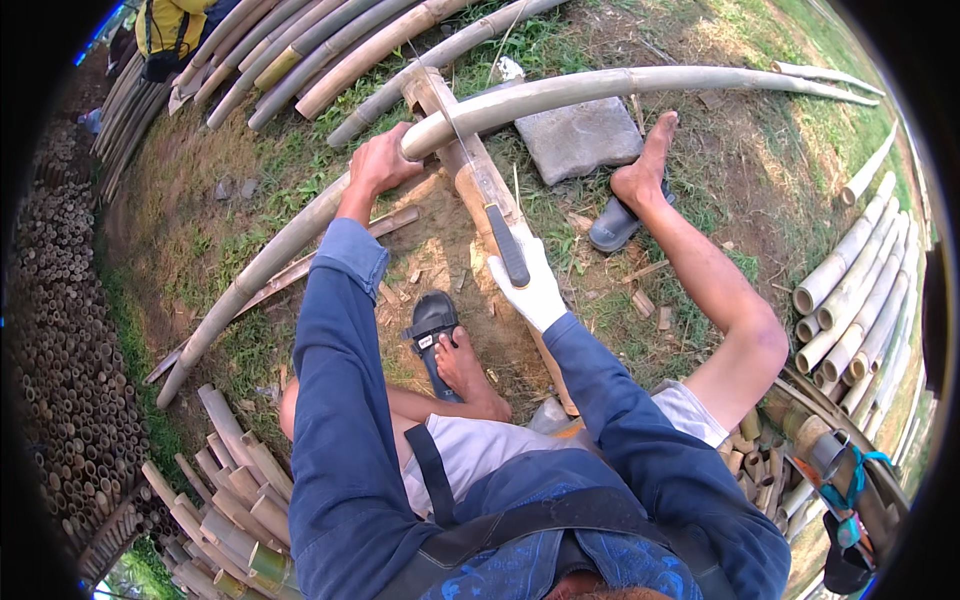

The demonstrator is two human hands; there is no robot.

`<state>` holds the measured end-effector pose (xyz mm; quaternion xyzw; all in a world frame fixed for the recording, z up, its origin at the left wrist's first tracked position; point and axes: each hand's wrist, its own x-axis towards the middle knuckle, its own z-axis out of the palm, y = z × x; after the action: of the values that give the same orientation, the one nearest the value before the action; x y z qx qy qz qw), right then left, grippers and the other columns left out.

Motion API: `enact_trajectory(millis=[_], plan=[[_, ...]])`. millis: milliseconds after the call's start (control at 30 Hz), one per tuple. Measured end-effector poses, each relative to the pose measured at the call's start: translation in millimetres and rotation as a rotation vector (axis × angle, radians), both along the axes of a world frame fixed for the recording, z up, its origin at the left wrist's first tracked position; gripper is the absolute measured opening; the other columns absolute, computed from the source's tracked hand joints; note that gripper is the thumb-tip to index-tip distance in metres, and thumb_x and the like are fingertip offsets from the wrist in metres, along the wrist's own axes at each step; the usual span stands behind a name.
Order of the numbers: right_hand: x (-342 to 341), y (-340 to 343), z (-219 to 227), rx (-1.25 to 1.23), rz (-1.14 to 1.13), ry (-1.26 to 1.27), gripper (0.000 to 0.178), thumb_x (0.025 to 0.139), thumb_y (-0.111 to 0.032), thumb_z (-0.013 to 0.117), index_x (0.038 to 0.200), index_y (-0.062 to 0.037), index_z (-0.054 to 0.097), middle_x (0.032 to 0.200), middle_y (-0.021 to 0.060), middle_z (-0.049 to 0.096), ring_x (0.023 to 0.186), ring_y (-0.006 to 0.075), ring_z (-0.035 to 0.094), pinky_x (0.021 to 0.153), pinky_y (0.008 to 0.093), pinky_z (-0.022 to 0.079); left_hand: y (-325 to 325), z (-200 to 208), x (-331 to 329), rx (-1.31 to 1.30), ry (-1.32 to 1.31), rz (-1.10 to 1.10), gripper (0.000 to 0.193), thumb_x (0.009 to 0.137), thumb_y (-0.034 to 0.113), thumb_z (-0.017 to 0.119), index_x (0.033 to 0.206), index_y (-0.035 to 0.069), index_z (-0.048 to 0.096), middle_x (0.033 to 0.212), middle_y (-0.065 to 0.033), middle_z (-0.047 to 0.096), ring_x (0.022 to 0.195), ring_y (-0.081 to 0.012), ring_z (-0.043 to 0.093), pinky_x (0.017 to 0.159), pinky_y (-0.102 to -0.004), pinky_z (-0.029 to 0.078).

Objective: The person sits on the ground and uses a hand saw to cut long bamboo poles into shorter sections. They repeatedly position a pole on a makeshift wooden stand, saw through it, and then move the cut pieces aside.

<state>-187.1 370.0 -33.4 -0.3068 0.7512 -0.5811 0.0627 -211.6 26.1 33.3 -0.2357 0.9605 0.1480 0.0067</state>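
Seen from above, looking down over blue sleeves and bare legs onto trampled grass and dirt. Central landmark: a long pale bamboo pole [560,92], arching from lower left to upper right, resting across a wooden block [455,160].

Left hand [380,160], bare, wrapped around the bamboo pole just left of the wooden block, fingers curled over the top, pinning it down.

Right hand [530,285], in a white glove, closed tight around the dark handle of a hand saw [480,185], below the pole. Thin saw blade running up from the handle to the pole, meeting it just right of the left hand, above the wooden block.

Below the pole, a bare foot beside a black sandal [432,325] on wood chips and sawdust. Right of that, the other bare foot raised, heel over a grey clog [612,228], toes reaching toward the pole. Just under the pole, near those toes, a flat grey stone slab [580,135].

Beyond the pole, at upper left, more long bamboo poles [310,50] lying side by side. Far right of the pole, a stack of cut bamboo lengths [860,290], open ends showing. Lower left, a heap of short bamboo offcuts [230,490]. Along the far left edge, a dense wall of stacked bamboo ends [60,330].
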Motion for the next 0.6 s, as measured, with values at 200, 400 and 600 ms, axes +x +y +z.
enact_trajectory(millis=[200, 400, 600], plan=[[18, -6, 13, 0.012, -0.050, -0.002, 0.058, 0.092, 0.002, 0.081, 0.144, 0.0012, 0.055, 0.129, 0.0164, 0.066, 0.117, 0.0264, 0.069, 0.100, 0.0349, 0.057, -2, 3, -2, -0.036, -0.007, -0.047, 0.079, 0.077, 0.041, 0.086, 0.149, 0.019, 0.064, 0.125, -0.0192, 0.079, 0.116, -0.0402, 0.075, 0.101, -0.0521, 0.058], [15, -5, 21, -0.023, 0.009, -0.120, 0.060, 0.092, 0.008, 0.077, 0.146, 0.0007, 0.052, 0.130, 0.0140, 0.065, 0.120, 0.0212, 0.067, 0.100, 0.0302, 0.057, 2, 3, -5, -0.037, -0.059, -0.027, 0.083, 0.078, 0.042, 0.086, 0.154, 0.021, 0.060, 0.130, -0.0204, 0.078, 0.120, -0.0407, 0.074, 0.105, -0.0514, 0.058], [-1, -6, -8, -0.048, -0.022, 0.020, 0.052, 0.096, -0.009, 0.081, 0.142, -0.0001, 0.058, 0.130, 0.0172, 0.065, 0.120, 0.0272, 0.067, 0.103, 0.0372, 0.055, 2, 1, -6, -0.051, 0.002, -0.036, 0.079, 0.078, 0.041, 0.085, 0.150, 0.019, 0.062, 0.127, -0.0204, 0.078, 0.119, -0.0416, 0.074, 0.102, -0.0524, 0.058]])
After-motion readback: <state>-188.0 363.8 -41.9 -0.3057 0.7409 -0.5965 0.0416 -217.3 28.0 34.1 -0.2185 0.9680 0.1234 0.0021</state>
